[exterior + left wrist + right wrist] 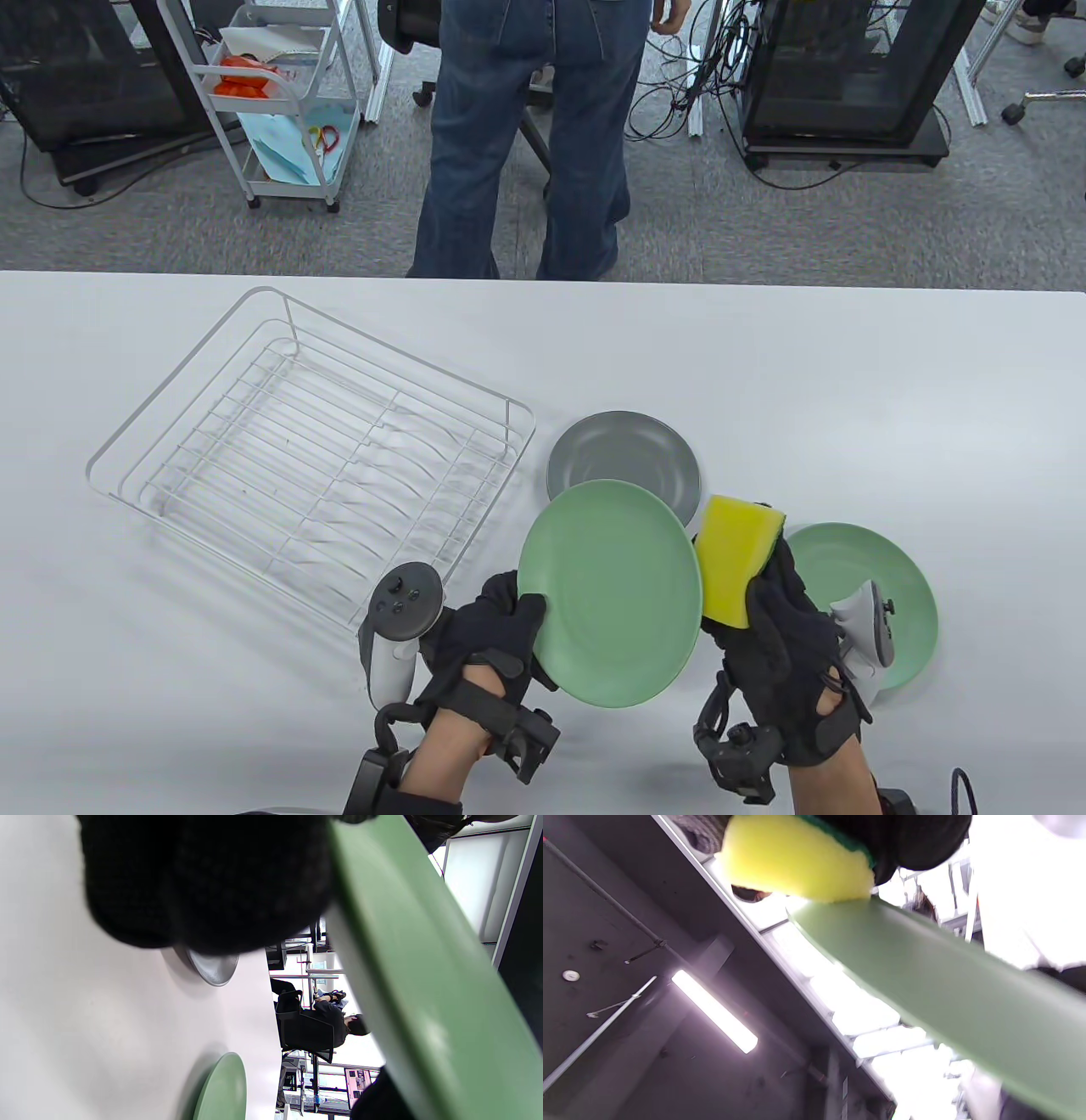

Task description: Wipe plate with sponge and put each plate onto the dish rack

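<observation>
My left hand (488,632) grips the tilted green plate (611,592) by its rim. My right hand (776,649) holds the yellow sponge (734,560) against its edge, above the tabletop (848,407).

A round pale-green plate (611,594) is held tilted above the counter (848,407), gripped at its left rim by the left hand (484,637). A yellow sponge (734,560) with a dark green scouring layer is held in the right hand (780,654) and is set against the plate's right rim; in the right wrist view the sponge (797,857) is seen touching the plate's edge (925,984). A grey plate (624,458) is laid flat just behind the held plate, and a second green plate (882,594) is laid flat to the right. A white wire dish rack (314,458) is seen at the left, with no plates in it.
</observation>
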The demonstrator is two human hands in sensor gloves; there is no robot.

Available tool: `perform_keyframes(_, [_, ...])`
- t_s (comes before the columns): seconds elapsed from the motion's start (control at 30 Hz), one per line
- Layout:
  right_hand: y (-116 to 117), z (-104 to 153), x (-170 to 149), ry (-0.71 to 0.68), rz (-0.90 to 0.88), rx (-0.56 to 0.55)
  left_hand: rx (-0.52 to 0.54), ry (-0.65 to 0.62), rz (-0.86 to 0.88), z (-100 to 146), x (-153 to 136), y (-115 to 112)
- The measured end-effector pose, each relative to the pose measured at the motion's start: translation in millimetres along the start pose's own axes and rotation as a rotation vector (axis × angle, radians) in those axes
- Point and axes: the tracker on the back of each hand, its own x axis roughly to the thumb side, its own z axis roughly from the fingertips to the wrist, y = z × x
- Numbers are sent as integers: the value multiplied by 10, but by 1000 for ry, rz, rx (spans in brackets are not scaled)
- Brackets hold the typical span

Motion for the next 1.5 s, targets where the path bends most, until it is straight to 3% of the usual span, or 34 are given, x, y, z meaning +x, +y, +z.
perform_keyframes(0.2, [-256,79,78,68,404,-317,54,-38,-46,60,120,54])
perform_keyframes(0.27, [-281,85,67,95,471,-348,68,-55,-65,82,174,86])
perform_keyframes(0.5, [-216,33,-35,149,489,-305,93,-44,-22,157,303,238])
perform_keyframes(0.7, [-215,14,-52,166,506,-287,205,12,-242,154,674,605])
perform_keyframes(0.9, [-132,-18,-94,189,520,-227,303,141,-439,35,931,990])
perform_keyframes(1.27, [-157,-42,-127,207,509,-228,347,413,-601,-274,1132,1321])
perform_keyframes(1.5, [-146,-71,-129,212,508,-215,419,547,-612,-373,1130,1463])
